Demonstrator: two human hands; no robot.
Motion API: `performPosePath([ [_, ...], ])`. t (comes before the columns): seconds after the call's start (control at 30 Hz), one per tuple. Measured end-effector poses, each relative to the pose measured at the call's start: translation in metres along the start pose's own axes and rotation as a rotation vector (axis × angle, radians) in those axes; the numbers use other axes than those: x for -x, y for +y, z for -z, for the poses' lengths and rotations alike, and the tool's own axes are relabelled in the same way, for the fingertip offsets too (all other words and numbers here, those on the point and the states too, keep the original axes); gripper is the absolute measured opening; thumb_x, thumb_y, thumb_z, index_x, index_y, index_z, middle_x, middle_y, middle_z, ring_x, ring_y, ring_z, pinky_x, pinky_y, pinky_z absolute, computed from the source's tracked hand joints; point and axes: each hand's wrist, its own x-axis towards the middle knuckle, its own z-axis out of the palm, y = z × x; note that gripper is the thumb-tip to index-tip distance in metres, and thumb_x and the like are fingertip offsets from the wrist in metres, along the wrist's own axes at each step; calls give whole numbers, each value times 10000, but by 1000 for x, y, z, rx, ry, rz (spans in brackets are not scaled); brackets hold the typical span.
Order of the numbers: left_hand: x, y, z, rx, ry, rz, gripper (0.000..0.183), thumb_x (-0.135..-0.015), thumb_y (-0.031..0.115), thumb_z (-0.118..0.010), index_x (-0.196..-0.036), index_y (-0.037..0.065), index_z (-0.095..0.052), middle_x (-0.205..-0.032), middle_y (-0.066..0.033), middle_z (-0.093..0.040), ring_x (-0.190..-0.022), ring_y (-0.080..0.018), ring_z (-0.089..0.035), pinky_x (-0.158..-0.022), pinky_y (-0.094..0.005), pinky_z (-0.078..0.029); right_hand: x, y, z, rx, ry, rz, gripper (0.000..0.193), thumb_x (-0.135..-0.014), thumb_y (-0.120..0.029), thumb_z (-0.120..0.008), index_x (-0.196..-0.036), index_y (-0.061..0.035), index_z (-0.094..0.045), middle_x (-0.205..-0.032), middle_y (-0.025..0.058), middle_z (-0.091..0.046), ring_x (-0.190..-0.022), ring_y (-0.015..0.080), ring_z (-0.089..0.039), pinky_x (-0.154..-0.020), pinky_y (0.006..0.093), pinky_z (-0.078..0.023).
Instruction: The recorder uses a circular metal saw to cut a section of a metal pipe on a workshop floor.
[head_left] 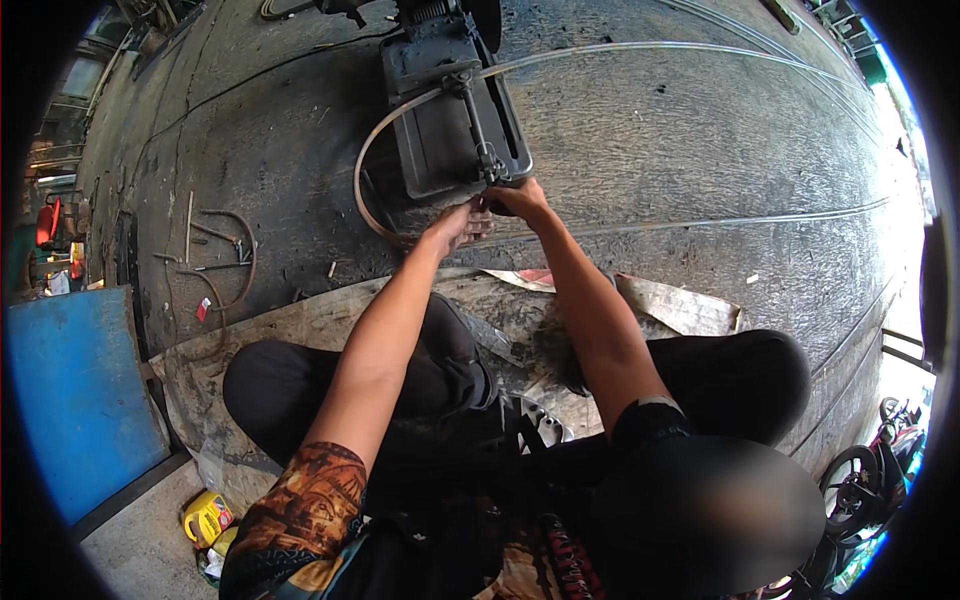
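Note:
A dark metal cutting machine [432,160] with a flat base stands on the floor ahead of me. Along its right side runs a screw clamp [478,125]. My right hand [520,198] is wrapped round the near end of that clamp; the grasped part is mostly hidden. Just left of it and slightly lower, my left hand [463,226] has its fingers curled toward the right hand, and what lies in them is hidden. A thin brown metal rod [360,170] passes at the clamp, bends round the machine's left side and comes back near my left hand.
Long thin rods [700,222] stretch across the worn floor to the right. Bent rod pieces [225,240] lie at left. I sit on a dirty sheet [300,325]. A blue panel [85,400], a yellow container [205,517] and a motorcycle [850,490] stand around the edges.

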Motion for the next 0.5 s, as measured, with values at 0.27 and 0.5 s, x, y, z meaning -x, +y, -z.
performPosePath([
  [0.27,-22,-8,19,181,-212,127,339,-992,387,-481,-1044,69,-587,-975,-70,-628,-951,-205,-615,-841,-386,-511,9,-79,-23,145,407,-80,702,-768,-438,-596,-1201,111,-521,-1346,350,-402,-1215,478,-467,-1018,482,-407],
  [0.5,-38,-12,31,420,-366,164,235,-955,288,-585,-1022,63,-598,-934,-63,-635,-910,-215,-616,-847,-447,-529,0,-89,-37,526,383,-135,615,-971,-482,-374,-1236,42,-555,-1342,270,-457,-1253,440,-452,-1003,525,-400],
])
